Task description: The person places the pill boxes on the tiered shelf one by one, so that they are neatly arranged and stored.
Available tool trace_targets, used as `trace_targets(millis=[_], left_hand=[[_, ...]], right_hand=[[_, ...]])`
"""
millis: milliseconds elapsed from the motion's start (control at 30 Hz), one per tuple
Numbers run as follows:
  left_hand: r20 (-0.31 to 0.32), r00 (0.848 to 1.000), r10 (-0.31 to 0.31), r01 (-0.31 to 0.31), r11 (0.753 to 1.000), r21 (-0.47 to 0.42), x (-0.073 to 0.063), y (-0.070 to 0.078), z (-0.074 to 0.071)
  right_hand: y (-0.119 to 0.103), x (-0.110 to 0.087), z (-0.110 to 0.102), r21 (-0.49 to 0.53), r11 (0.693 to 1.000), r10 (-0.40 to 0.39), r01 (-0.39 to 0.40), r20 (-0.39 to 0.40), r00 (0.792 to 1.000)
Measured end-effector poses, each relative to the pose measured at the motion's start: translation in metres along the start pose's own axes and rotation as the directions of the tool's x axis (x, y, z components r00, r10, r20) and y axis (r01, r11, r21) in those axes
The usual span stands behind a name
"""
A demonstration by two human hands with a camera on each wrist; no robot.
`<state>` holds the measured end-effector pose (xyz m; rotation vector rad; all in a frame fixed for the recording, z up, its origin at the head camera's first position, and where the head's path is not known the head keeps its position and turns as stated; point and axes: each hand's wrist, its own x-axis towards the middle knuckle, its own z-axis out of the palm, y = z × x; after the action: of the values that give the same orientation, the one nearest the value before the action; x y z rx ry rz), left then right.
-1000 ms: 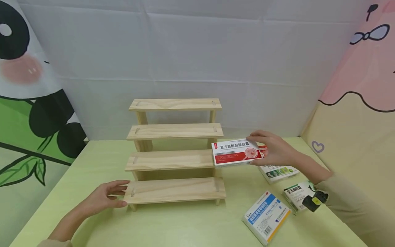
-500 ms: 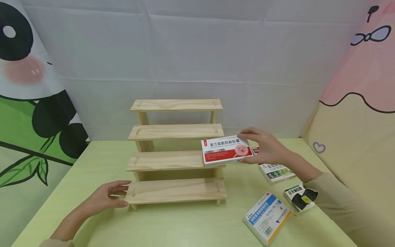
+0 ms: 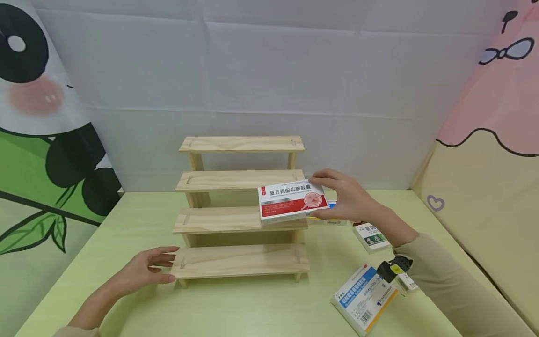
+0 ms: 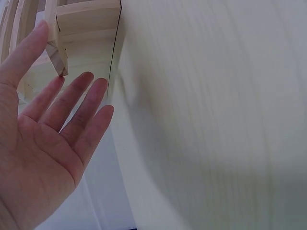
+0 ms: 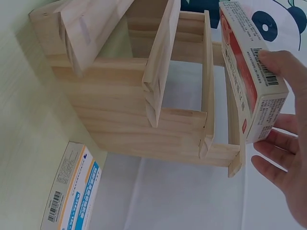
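Observation:
My right hand [image 3: 349, 199] grips a white and red medicine box [image 3: 290, 201] by its right end, thumb on one long edge and fingers on the other. The box is tilted above the right part of the second-lowest tier of a wooden step shelf [image 3: 240, 260]. In the right wrist view the box [image 5: 247, 72] appears beside the tiers; whether it touches one I cannot tell. At the left end of the lowest tier is my left hand [image 3: 136, 271], fingers extended and thumb apart. The left wrist view has that hand's [image 4: 53, 139] thumb tip at the board's edge.
A blue and white medicine box [image 3: 364, 299] lies at front right. Behind it are a green and white box [image 3: 370, 236] and a small box [image 3: 407, 283] partly under the sleeve. Another box [image 3: 332, 221] shows behind my right hand. A white cloth backdrop [image 3: 269, 84] stands behind.
My right hand has carried the red and white medicine box leftward and slightly up, from the shelf's right edge to over the tier. My left hand has stayed at the shelf's left end.

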<state>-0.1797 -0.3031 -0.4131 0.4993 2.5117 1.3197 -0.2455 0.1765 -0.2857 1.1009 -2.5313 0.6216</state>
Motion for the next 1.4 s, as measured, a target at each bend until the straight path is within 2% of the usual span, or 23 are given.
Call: trace_targets(millis=[300,800,1033,1400], left_hand=[[0.005,1.0,0.002,-0.002,0.999,-0.037,-0.001,0.0,0.001],[-0.003,1.0,-0.007,0.007,1.0,-0.006,-0.003,-0.001,0.003],[-0.006,1.0,0.001,-0.001,1.0,-0.013,-0.003,0.001,0.003],[0.002,1.0,0.018,-0.018,1.0,-0.023,-0.003,0.0,0.002]], right_hand=[[-0.008,0.02,0.005,0.023,0.999,-0.033,0.035,-0.071,0.997],[-0.009,0.05,0.013,0.077,0.996,-0.038,0.052,-0.171,0.985],[-0.012,0.065,0.012,0.078,0.993,-0.072,0.09,-0.213,0.974],[-0.018,0.087,0.017,0.116,0.993,-0.003,0.031,-0.236,0.972]])
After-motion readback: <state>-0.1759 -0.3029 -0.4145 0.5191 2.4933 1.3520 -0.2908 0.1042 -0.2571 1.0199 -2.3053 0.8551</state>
